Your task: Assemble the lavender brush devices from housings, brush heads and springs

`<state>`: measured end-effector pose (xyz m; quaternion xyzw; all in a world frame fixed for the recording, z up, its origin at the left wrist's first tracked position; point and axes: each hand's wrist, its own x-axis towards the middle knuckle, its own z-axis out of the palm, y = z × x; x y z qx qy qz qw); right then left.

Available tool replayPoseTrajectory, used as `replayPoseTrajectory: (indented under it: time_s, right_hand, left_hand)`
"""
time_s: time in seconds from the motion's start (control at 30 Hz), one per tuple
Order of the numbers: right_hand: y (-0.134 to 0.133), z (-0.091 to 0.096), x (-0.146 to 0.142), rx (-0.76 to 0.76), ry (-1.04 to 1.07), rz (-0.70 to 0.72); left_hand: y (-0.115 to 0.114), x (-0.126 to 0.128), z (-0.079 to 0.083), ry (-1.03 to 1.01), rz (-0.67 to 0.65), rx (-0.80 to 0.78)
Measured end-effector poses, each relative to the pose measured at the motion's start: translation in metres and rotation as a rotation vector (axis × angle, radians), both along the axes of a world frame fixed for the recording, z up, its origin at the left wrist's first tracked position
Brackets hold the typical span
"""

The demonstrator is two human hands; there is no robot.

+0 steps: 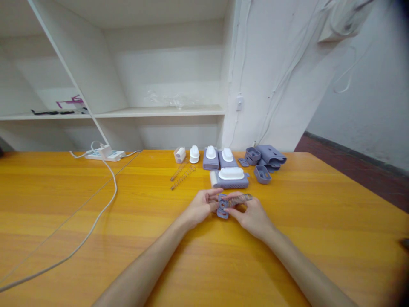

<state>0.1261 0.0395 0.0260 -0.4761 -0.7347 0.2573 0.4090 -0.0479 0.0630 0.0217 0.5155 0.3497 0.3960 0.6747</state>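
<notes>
My left hand (pixel 203 207) grips a small grey-purple plastic plate (pixel 223 212) with cut-out holes, held upright between its fingers. From the other side, my right hand (pixel 252 215) pinches a metal coil spring (pixel 240 199), its near end against the plate. Whether the spring is hooked onto the plate I cannot tell. Just beyond the hands lies a grey-purple perforated case (pixel 235 184) with a white oval cap (pixel 231 173) on top. Two longer coil springs (pixel 183 178) rest on the table to the left.
Behind stand two grey-purple cases (pixel 211 163) with white caps, a white cap piece (pixel 194 154) and a white roller-like part (pixel 180 155). Grey-purple housings (pixel 270 155) and a hollow frame (pixel 262 175) lie right. A power strip (pixel 107 155) and cable (pixel 110 204) occupy the table's left.
</notes>
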Motion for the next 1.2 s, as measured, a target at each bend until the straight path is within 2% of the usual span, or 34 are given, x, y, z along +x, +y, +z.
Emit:
replayPoseTrajectory:
  time_s: [0.17, 0.4, 0.7, 0.87, 1.2]
  right_hand:
    - [0.003, -0.005, -0.001, -0.028, 0.069, -0.022]
    - [0.008, -0.021, -0.001, -0.111, 0.220, -0.008]
    - [0.002, -0.011, -0.004, -0.111, 0.195, 0.000]
    - [0.002, -0.012, -0.005, -0.083, 0.164, -0.014]
    - [0.000, -0.011, -0.006, -0.055, 0.247, 0.038]
  left_hand:
    - [-0.002, 0.005, -0.005, -0.016, 0.105, 0.033]
    - [-0.002, 0.006, -0.001, -0.042, 0.082, 0.006]
    - [-0.001, 0.006, -0.005, -0.015, 0.069, 0.062]
    - [-0.001, 0.004, -0.006, 0.001, 0.042, 0.076]
    - [-0.006, 0.009, 0.004, -0.083, 0.074, 0.081]
